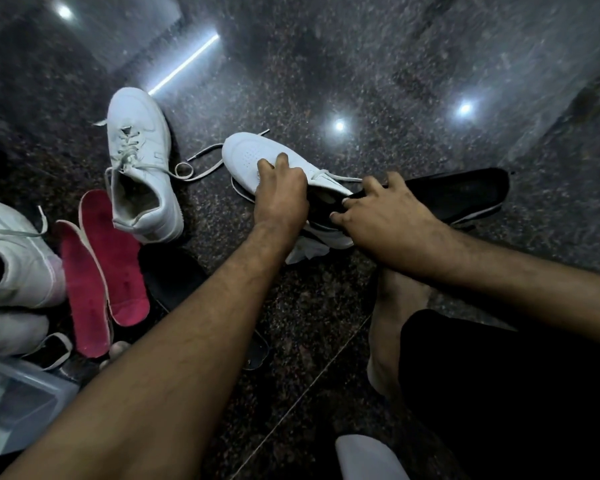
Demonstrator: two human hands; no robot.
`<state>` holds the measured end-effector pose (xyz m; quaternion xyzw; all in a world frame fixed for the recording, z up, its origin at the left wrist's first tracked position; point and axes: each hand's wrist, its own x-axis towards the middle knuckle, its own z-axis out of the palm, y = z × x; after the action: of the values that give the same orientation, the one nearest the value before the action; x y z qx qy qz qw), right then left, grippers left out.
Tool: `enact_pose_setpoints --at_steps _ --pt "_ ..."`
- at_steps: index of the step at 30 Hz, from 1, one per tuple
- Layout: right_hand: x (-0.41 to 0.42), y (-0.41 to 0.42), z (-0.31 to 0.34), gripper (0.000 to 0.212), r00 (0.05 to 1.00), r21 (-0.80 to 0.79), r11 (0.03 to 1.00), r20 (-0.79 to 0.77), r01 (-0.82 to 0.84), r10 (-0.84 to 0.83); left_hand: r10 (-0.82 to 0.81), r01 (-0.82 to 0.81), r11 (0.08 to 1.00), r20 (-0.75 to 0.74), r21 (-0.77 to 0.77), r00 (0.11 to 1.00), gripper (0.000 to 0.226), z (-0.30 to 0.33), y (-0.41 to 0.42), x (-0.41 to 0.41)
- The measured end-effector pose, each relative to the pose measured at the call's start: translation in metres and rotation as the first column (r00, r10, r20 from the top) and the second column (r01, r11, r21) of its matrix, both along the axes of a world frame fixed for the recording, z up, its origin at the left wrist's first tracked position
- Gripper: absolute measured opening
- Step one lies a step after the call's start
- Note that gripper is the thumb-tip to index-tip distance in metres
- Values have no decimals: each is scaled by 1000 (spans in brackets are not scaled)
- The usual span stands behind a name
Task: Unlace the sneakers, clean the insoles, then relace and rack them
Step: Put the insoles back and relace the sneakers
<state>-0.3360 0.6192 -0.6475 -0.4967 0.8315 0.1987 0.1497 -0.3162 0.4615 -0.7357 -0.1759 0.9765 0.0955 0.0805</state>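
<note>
A white sneaker (246, 155) lies on the dark floor at centre, toe pointing away to the left. My left hand (280, 192) grips its upper from above, fingers curled over the lace area. My right hand (378, 211) holds a black insole (458, 194) by its end, at the sneaker's opening; the insole sticks out to the right. A loose lace (205, 168) trails on the floor by the toe. Another white sneaker (137, 161) stands to the left, partly laced. Two red insoles (101, 268) lie beside it.
More white sneakers (11, 261) sit at the left edge above a clear plastic box (18, 407). A white crumpled cloth (305, 251) lies under the held sneaker. A black insole (174, 275) lies under my left forearm. My bare foot (395, 317) rests on the polished stone floor.
</note>
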Motion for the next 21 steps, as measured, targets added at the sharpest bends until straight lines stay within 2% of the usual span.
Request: enact_pose_setpoints --at_steps 4,8,13,18,21 --pt "3 -14 -2 22 992 20 995 70 99 -101 -92 92 996 25 6 995 28 12 -10 -4" --pt "8 -30 -13 23 982 30 986 91 164 -166 -117 112 990 54 91 992 8 24 -22 -8" --pt "13 -31 -28 28 985 -62 987 90 151 -145 -122 108 981 77 159 990 12 29 -28 -10" --pt "-3 -43 -38 27 948 -8 985 275 171 -162 -111 93 974 76 207 991 16 23 -30 -10" --pt "-10 -52 -31 27 940 -19 979 285 204 -190 -116 96 968 73 234 991 14 20 -32 -11"
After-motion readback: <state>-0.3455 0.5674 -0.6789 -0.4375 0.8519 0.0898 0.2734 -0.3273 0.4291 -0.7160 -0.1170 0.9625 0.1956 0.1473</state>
